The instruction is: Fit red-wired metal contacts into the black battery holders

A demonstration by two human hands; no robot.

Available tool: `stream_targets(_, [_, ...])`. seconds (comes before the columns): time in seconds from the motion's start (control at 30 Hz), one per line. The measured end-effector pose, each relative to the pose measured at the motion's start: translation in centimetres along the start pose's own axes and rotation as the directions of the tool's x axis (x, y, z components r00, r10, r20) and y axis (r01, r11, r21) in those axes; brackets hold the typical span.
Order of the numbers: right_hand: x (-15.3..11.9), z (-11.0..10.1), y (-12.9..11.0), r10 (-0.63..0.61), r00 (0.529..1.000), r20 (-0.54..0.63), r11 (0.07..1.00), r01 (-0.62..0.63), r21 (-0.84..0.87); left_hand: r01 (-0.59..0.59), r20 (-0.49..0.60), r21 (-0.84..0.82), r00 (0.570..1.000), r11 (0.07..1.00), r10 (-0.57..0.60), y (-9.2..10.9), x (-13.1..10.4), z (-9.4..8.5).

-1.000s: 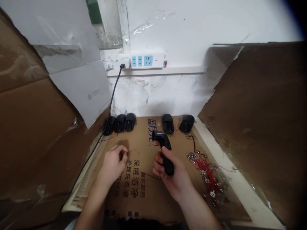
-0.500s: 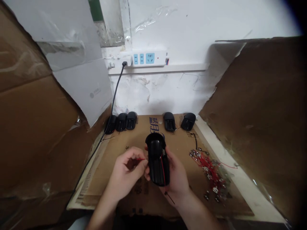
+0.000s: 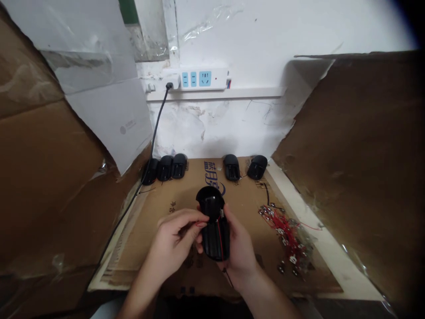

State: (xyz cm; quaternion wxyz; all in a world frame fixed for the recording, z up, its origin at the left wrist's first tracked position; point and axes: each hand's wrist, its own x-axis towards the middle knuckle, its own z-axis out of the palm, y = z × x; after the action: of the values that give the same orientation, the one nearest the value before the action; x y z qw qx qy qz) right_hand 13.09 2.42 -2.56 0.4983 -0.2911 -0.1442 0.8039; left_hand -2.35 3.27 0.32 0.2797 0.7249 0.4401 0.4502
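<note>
My right hand [image 3: 241, 252] is wrapped round a black plastic housing [image 3: 212, 241], gripping it from the right with fingertips showing on its left side. The housing has a rounded, glossy hollow at its far end and a long ribbed trough nearer me. A red wire [image 3: 220, 237] runs down along the trough, and a dark lead hangs off the near end. At the housing's left edge, my left hand [image 3: 175, 237] pinches a short red wire [image 3: 200, 224] between thumb and forefinger. Its fingertips reach over the rim; the wire's other end is hidden.
Several similar black housings [image 3: 231, 167] stand along the back of the cardboard sheet [image 3: 159, 257]. To the right lies a tangled pile of red wires with metal contacts [image 3: 290, 241]. A black cable [image 3: 153, 141] drops from the white power strip [image 3: 215, 79]. Cardboard walls rise on both sides.
My left hand has moved up and right, bringing its fingertips over the housing's left rim with the red wire. The whole view has shifted slightly; the right hand keeps its hold.
</note>
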Motion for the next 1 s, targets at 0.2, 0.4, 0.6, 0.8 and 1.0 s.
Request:
stream_targets(0.2, [-0.1,0.2,0.2,-0.004,1.0,-0.027,1.0,0.004,-0.025,0.074,0.049,-0.093,0.996,0.993,-0.07,-0.7,-0.7,0.7])
stream_targets(0.4, [0.0,0.2,0.1,-0.045,0.998,-0.044,0.999,0.045,-0.006,-0.008,0.045,-0.005,0.999,1.0,0.008,-0.6,-0.6,0.5])
stream_targets(0.6, [-0.1,0.4,0.1,-0.068,0.991,-0.113,0.998,0.068,-0.001,-0.061,0.057,0.041,0.997,0.997,0.059,0.1,-0.6,0.5])
stream_targets(0.8, [-0.2,0.7,0.3,-0.058,0.995,-0.087,0.998,0.06,0.023,-0.05,0.051,0.113,0.998,0.992,0.045,-0.3,-1.1,0.8])
stream_targets(1.0, [-0.2,0.7,0.6,-0.077,0.995,-0.055,0.995,0.081,0.064,-0.108,0.03,0.164,0.994,0.981,0.104,-0.2,-1.2,0.6])
